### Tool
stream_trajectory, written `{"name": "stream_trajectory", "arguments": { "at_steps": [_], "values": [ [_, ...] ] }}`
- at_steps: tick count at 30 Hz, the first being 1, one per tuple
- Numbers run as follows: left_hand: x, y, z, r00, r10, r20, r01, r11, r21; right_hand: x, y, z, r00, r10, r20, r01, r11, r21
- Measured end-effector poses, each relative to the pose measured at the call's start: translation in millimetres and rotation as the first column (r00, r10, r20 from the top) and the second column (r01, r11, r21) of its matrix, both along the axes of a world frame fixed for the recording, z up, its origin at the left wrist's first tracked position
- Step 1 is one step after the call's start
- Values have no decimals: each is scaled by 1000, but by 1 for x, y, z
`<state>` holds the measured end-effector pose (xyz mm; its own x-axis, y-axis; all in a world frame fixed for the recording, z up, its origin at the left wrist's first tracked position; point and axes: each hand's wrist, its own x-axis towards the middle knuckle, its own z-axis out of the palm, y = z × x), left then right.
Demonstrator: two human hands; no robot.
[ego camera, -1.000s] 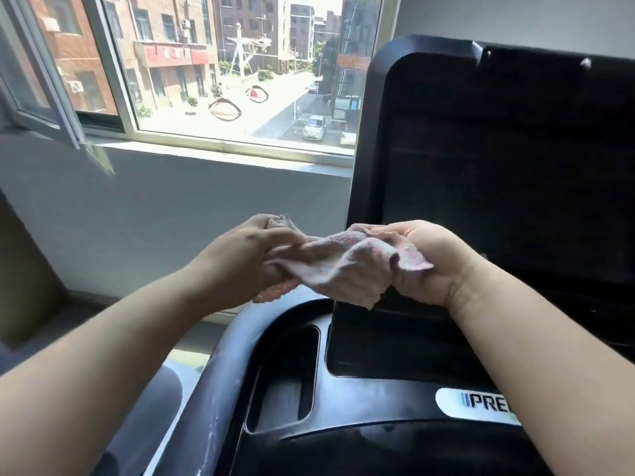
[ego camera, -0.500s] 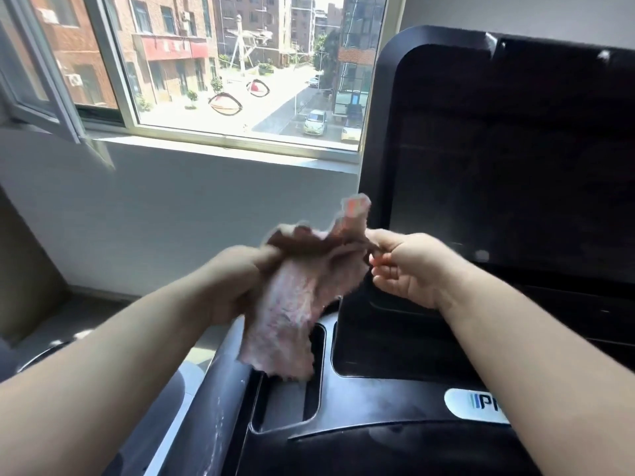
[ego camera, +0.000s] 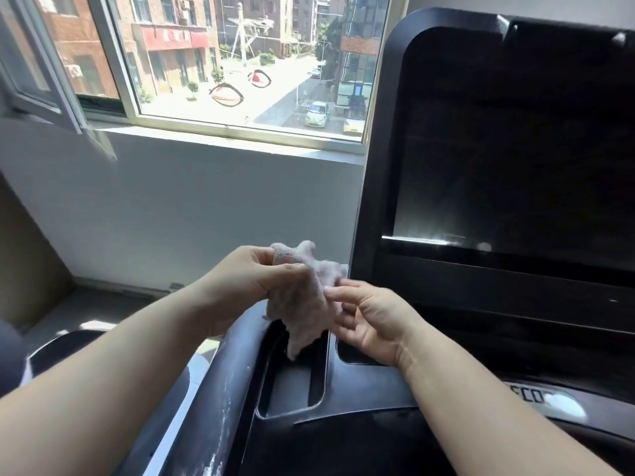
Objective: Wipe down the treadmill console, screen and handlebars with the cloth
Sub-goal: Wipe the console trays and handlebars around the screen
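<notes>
A pale pink cloth (ego camera: 302, 300) hangs crumpled in front of me, above the left side of the black treadmill console (ego camera: 360, 441). My left hand (ego camera: 254, 283) pinches its top edge. My right hand (ego camera: 364, 317) has its fingers spread, with the fingertips touching the cloth's right edge. The large dark screen (ego camera: 515, 139) stands upright to the right, switched off. The cloth's lower corner dangles over a cup-holder pocket (ego camera: 292, 386) in the console. The dusty left handlebar (ego camera: 220, 407) curves down along the console's left side.
A window (ego camera: 240, 63) with a street view sits behind, above a grey wall (ego camera: 171, 214). A brand label (ego camera: 543, 400) lies on the console at right. A brown box-like shape (ego camera: 24, 262) stands at far left on the floor.
The cloth went from being stretched between both hands to hanging from my left hand. My right hand let go of its pinch and opened its fingers against the cloth, and both hands moved lower.
</notes>
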<state>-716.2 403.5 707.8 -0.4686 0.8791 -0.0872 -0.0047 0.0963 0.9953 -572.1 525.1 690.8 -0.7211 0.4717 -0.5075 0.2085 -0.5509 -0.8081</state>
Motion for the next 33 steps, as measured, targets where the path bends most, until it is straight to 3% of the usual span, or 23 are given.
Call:
{"name": "stream_trajectory", "arguments": {
  "at_steps": [2, 4, 8, 11, 16, 19, 22, 24, 26, 29, 33],
  "values": [
    [1, -3, -1, 996, 43, 83, -43, 999, 5, -4, 2, 3, 985, -146, -88, 159, 974, 164],
    [3, -5, -5, 968, 76, 239, -82, 997, 14, -7, 5, 9, 976, -178, -125, 214, 894, 395],
    [9, -5, -14, 905, 206, 373, -209, 977, -34, -13, 14, 19, 994, -108, -11, 77, 630, 773],
    [15, -5, -16, 900, 227, 372, -233, 972, -29, -13, 22, 27, 989, -150, -8, 79, 469, 880],
    [27, -6, -4, 925, 113, 362, -169, 978, 124, -12, 25, 24, 968, -237, -88, 219, 613, 759],
    [32, -5, 7, 936, 112, 334, -175, 971, 165, -9, 20, 10, 963, -271, -1, 207, 735, 646],
    [32, -1, 9, 942, 124, 312, -185, 967, 175, 1, 9, 2, 980, -69, 189, 15, 962, 274],
    [30, 2, 8, 952, 137, 274, -186, 970, 159, 6, 4, -3, 998, 48, 32, -48, 999, 9],
    [26, 4, 5, 958, 163, 237, -202, 967, 152, 10, 2, -6, 982, 23, -187, -43, 994, -103],
    [17, 5, 0, 968, 195, 155, -215, 969, 121, 10, 5, -6, 950, -1, -312, 0, 1000, -3],
    [-2, -4, -2, 978, 158, -134, -160, 987, -6, 7, 11, 2, 983, -42, -180, 102, 934, 342]
  ]
}}
